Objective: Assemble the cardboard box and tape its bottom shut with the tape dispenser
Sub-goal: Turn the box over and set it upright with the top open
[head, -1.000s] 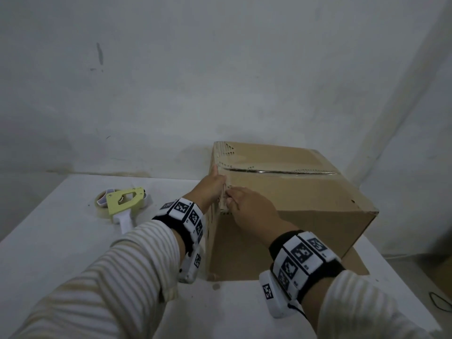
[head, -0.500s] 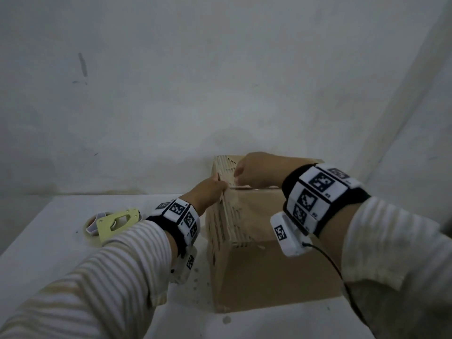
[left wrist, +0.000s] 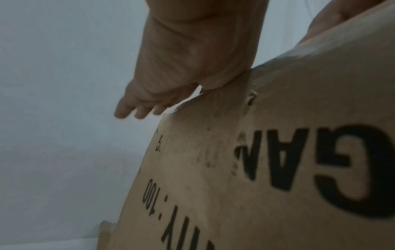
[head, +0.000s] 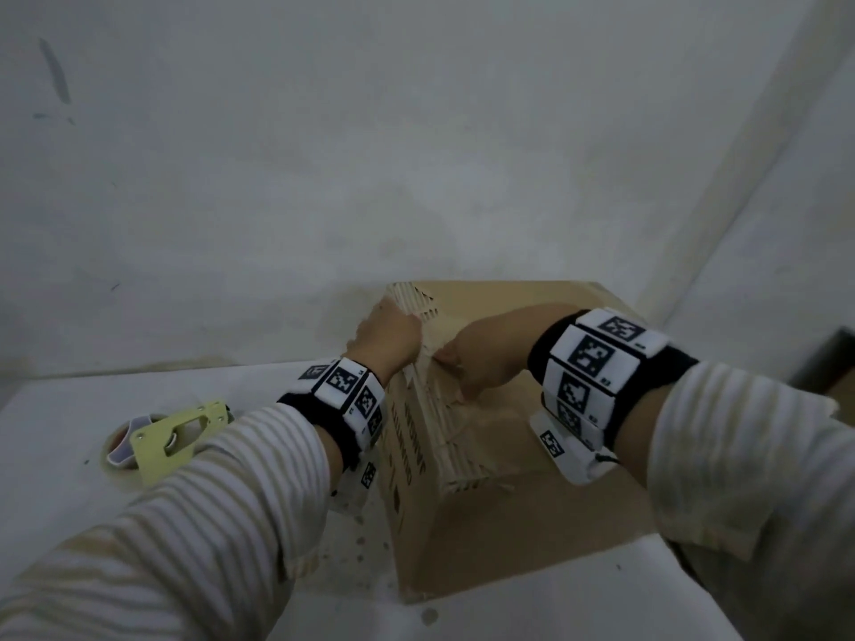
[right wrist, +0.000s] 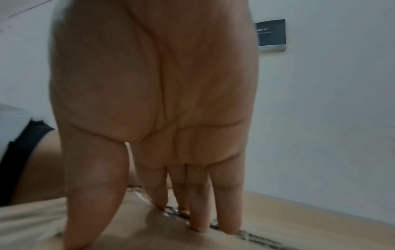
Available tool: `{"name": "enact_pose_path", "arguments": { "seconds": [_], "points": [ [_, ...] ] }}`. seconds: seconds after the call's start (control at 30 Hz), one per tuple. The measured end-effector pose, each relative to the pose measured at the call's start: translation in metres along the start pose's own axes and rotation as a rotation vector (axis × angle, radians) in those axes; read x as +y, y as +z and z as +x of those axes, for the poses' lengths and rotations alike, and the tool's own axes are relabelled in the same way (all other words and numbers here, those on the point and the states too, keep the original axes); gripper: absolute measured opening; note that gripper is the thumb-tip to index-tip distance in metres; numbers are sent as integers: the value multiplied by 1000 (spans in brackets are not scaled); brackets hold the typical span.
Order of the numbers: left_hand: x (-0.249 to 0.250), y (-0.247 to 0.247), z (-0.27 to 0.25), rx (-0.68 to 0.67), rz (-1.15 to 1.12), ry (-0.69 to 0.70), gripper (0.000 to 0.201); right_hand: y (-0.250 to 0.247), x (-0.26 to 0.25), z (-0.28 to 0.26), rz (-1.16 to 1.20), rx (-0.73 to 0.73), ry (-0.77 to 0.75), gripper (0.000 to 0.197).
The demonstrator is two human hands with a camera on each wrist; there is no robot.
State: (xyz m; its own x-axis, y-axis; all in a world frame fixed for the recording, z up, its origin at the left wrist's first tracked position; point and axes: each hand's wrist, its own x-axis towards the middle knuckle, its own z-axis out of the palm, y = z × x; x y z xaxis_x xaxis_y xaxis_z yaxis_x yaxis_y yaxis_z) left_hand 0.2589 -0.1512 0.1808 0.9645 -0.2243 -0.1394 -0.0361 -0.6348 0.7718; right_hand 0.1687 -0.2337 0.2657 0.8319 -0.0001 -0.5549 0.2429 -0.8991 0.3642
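The brown cardboard box (head: 509,525) stands on the white table (head: 60,455) with its closed flaps facing up. A strip of torn, ribbed cardboard (head: 435,423) runs along its top left edge. My left hand (head: 393,335) rests against the upper left edge, and the left wrist view shows its fingers (left wrist: 132,111) loosely straight beside the printed side of the box (left wrist: 278,169). My right hand (head: 481,358) presses down on the top of the box (right wrist: 299,219), straight fingertips (right wrist: 196,219) on a shiny taped seam. The yellow tape dispenser (head: 171,437) lies on the table to the left, apart from both hands.
A white wall (head: 416,155) rises right behind the box and the table. The table's right edge lies just past the box, with a dark object (head: 833,363) beyond it. A dark label (right wrist: 271,33) hangs on the wall in the right wrist view.
My right hand has lifted off the box's left edge and now presses on its top. The left hand has stayed at the upper left edge. The head view has come closer.
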Motion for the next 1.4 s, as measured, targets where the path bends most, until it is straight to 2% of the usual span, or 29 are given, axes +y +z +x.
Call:
{"name": "enact_pose_path", "arguments": {
  "seconds": [0.1, 0.23, 0.33, 0.47, 0.73, 0.9, 1.0, 1.13, 1.2, 1.27, 1.3, 1.33, 1.4],
  "points": [
    [5, -3, -7, 56, 371, 132, 61, 5, 2, -1, 33, -35, 12, 55],
    [12, -7, -22, -120, 694, 385, 46, 9, 17, -10, 85, -46, -25, 60],
    [19, -10, -38, -201, 854, 477, 43, 17, 31, -16, 61, -58, -26, 60],
    [38, -13, -71, -272, 914, 418, 42, 32, 52, -25, 29, -68, -14, 61],
    [81, 1, -115, -359, 1008, 80, 42, 68, 98, -44, 71, 9, -59, 60],
    [109, 15, -136, -362, 1063, -45, 46, 90, 126, -55, 82, 71, -72, 54],
    [131, 33, -147, -300, 1061, -37, 48, 105, 143, -59, 112, 141, -59, 47],
    [164, 74, -147, -220, 937, 36, 47, 123, 164, -52, 178, 228, -11, 46],
    [175, 100, -139, -214, 850, 71, 35, 131, 174, -47, 250, 231, -3, 46],
    [183, 126, -130, -216, 807, 113, 13, 140, 183, -46, 325, 238, -5, 44],
    [188, 137, -126, -227, 809, 142, 10, 145, 187, -47, 349, 252, -4, 41],
    [192, 147, -124, -247, 827, 167, 10, 150, 192, -47, 358, 262, -11, 38],
    [199, 162, -118, -287, 855, 215, 24, 160, 201, -45, 362, 278, -15, 34]
  ]
}}
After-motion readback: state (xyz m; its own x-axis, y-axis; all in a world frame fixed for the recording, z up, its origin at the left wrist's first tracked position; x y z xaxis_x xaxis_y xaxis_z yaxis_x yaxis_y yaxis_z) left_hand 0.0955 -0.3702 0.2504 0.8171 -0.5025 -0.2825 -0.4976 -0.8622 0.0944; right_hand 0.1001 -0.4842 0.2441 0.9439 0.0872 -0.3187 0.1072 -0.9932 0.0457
